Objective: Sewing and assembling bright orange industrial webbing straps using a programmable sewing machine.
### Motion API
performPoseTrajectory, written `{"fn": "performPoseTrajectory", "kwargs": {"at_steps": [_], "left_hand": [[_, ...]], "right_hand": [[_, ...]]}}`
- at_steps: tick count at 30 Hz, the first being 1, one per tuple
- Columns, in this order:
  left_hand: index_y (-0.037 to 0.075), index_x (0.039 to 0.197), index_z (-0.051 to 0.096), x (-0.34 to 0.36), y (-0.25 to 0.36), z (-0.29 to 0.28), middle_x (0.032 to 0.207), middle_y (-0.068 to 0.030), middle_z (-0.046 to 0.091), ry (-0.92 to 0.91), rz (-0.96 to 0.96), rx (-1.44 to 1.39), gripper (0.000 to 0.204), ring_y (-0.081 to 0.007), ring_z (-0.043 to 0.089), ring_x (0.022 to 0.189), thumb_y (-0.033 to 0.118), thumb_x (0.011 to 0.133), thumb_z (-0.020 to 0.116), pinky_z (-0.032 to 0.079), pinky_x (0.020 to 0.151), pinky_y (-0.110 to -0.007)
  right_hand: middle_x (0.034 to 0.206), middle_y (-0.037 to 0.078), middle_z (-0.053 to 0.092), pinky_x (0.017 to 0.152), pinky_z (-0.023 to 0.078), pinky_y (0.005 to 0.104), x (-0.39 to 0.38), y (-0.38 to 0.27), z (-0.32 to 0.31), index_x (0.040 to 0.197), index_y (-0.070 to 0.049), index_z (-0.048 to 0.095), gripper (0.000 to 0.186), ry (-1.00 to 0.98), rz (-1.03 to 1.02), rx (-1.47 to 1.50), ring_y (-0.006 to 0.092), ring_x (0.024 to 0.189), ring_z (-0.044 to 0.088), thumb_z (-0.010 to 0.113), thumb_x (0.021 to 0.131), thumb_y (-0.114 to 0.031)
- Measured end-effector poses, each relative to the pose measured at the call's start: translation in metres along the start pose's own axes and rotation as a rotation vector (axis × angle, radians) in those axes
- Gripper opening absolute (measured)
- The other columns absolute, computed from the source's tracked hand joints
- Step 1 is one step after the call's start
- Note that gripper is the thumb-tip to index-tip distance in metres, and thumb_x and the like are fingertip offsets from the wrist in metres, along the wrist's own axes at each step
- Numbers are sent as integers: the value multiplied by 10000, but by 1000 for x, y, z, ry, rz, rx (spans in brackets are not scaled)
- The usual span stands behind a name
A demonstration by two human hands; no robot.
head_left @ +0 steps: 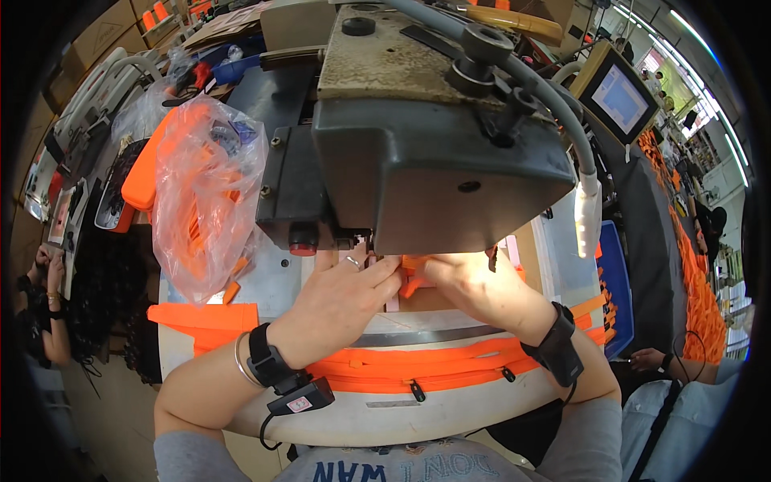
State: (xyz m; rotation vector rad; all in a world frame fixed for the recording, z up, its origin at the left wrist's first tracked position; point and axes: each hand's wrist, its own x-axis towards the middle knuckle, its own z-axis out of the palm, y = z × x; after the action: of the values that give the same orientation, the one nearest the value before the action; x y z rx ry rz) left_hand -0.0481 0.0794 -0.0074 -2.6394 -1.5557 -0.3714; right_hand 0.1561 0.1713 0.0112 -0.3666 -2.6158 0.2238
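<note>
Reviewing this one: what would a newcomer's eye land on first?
Probably the bulky dark machine head at upper centre, with the left hand and right hand close by its lower edge. Then bright orange strips along the near side of the table, and a clear bag of orange pieces left of the machine head.

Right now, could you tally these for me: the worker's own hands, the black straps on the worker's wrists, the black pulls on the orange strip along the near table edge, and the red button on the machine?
Hands: 2 (left hand, right hand)
Black wrist straps: 2
Black pulls: 2
Red button: 1
Total: 7
</note>
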Motion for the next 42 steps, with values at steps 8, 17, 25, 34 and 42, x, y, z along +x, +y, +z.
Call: {"fn": "performPoseTrajectory", "kwargs": {"at_steps": [8, 17, 25, 34, 42], "left_hand": [[114, 1000, 615, 1, -2, 3, 1261, 23, 514, 101, 30, -6, 235, -204, 525, 1071, 88, 769, 580, 381, 830, -406], [101, 1022, 628, 0, 0, 1, 1257, 13, 508, 55, 14, -17, 269, -211, 502, 1094, 74, 757, 589, 370, 832, -427], [103, 967, 647, 1, 0, 1, 1227, 12, 525, 56, 15, -4, 230, -220, 506, 1072, 84, 742, 603, 366, 817, -436], [69, 1062, 577, 1, -3, -3, 1125, -48, 543, 22, 29, -68, 265, -254, 562, 1042, 67, 799, 539, 407, 749, -401], [70, 1079, 569, -1, -4, 2, 1149, -49, 537, 80, 34, -58, 268, -264, 579, 1024, 83, 812, 547, 437, 740, -407]], "right_hand": [[728, 149, 543, 574, 479, 395, 4, 3, -17, 823, -25, 531, 113, -201, 123, -83, 310, 678, 591, 602, 737, -41], [747, 133, 566, 561, 479, 365, 10, -1, -18, 833, -44, 540, 178, -131, 46, -152, 293, 643, 594, 681, 731, -84], [746, 56, 558, 568, 473, 316, 6, -19, 14, 915, -59, 569, 223, -350, 44, -950, 211, 684, 587, 670, 719, -97], [928, 53, 552, 651, 458, 299, -6, -16, 13, 943, -60, 619, 263, -115, 109, -390, 200, 895, 561, 633, 685, -104], [1032, 50, 543, 886, 390, 397, -4, -35, -3, 920, -69, 673, 273, -236, 185, -401, 206, 1041, 521, 619, 658, -126]]}}
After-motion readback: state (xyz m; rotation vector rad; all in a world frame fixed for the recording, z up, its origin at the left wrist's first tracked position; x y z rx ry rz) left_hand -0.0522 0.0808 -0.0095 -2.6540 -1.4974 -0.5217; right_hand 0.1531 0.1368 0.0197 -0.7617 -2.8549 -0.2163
